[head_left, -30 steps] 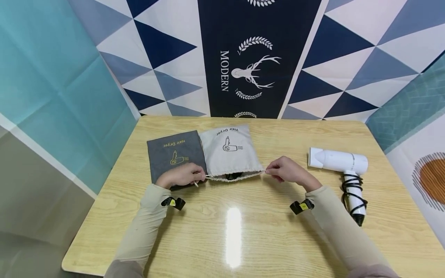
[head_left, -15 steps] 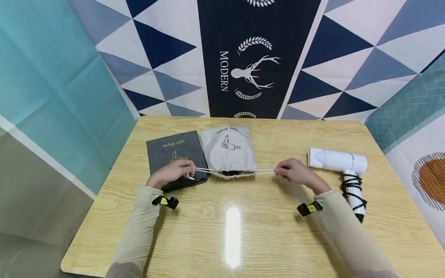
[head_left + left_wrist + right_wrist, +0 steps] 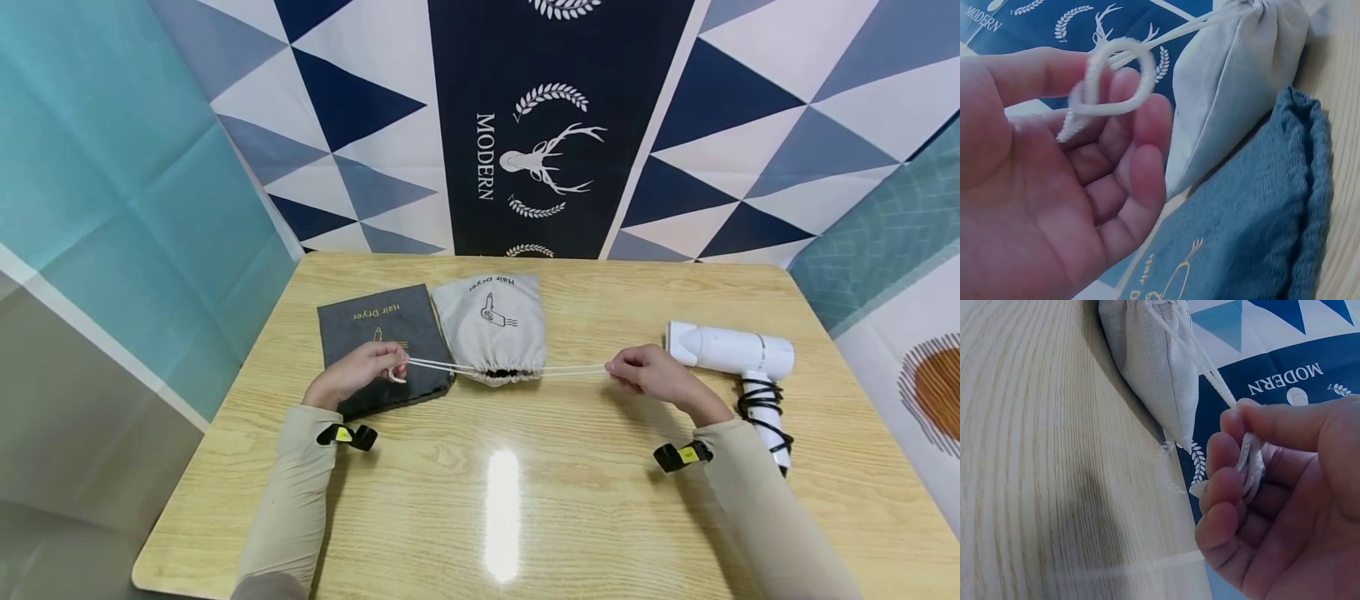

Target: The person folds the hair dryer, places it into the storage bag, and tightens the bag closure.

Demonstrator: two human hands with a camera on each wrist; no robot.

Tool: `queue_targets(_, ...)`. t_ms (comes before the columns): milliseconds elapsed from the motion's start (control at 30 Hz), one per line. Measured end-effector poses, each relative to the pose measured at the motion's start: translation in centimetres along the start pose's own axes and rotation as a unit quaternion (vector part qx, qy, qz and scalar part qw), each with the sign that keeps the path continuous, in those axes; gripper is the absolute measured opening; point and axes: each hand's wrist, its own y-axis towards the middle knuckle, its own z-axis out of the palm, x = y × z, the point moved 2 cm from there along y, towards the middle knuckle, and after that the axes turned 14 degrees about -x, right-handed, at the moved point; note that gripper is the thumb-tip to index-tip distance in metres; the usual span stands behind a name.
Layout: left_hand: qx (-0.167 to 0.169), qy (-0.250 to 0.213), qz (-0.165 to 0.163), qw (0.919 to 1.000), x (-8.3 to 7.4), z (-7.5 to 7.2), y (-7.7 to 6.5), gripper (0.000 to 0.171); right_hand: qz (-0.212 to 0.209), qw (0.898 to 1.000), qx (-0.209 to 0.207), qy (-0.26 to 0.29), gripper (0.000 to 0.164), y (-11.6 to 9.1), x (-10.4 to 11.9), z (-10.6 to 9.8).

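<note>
A light grey drawstring bag (image 3: 495,329) printed "Hair Dryer" lies at the back of the table, its mouth gathered toward the person with a small dark gap showing. From its left side runs a taut pair of white cords (image 3: 435,364), pinched between thumb and fingertips of my left hand (image 3: 358,372). The loose end loops over those fingers (image 3: 1141,115). My right hand (image 3: 652,375) pinches the matching cords (image 3: 573,369) on the other side, their knotted end (image 3: 1252,465) tucked inside the curled fingers. Below the left hand is a dark grey bag (image 3: 397,383) with gold print.
On the right of the wooden table (image 3: 420,517) lies a white hair dryer (image 3: 731,348), its black cord (image 3: 761,400) wound round the handle. A patterned cloth (image 3: 375,100) hangs behind the table's back edge.
Both hands have moved outward, away from each other, drawing out longer lengths of cord. The light grey bag's mouth has narrowed from wide to tightly gathered.
</note>
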Motion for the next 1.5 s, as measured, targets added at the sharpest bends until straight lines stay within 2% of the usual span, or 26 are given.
queue_targets(300, -0.034, -0.057, -0.008, 0.9978, -0.2, 0.7, 0.4, 0.027, 0.001, 0.999, -0.027, 0.022, 0.041, -0.3, 0.8, 0.0)
queue_targets(467, -0.049, -0.073, -0.015, 0.9960, -0.2, 0.6, 0.3, 0.030, -0.025, 0.999, -0.037, 0.009, 0.034, -0.6, 1.4, -0.3)
queue_targets(633, -0.043, -0.068, -0.015, 0.9967, 0.1, 0.3, 0.2, 0.033, -0.049, 0.998, -0.040, -0.010, 0.031, -0.5, 1.3, -0.5)
queue_targets(800, -0.033, -0.068, -0.007, 0.9971, 0.1, 0.0, 0.0, 0.033, -0.041, 0.999, -0.032, -0.016, 0.034, -0.4, 0.9, -0.7)
queue_targets(1000, -0.039, -0.096, -0.009, 0.9946, 0.1, -0.2, -0.2, 0.031, -0.033, 0.999, -0.028, -0.008, 0.038, -0.5, 0.9, -0.9)
queue_targets(1200, -0.061, -0.121, -0.018, 0.9906, 0.3, -0.4, -0.3, 0.032, -0.032, 0.999, -0.031, -0.004, 0.038, -0.6, 0.9, -0.8)
queue_targets(1367, -0.084, -0.142, -0.019, 0.9862, 0.3, -0.1, -0.2, 0.038, -0.041, 0.998, -0.052, 0.012, 0.038, -0.5, 0.8, -0.7)
queue_targets(1500, -0.130, -0.179, -0.023, 0.9749, -0.1, 0.7, 0.0, 0.038, -0.046, 0.995, -0.074, 0.052, 0.037, -0.4, 0.8, -0.4)
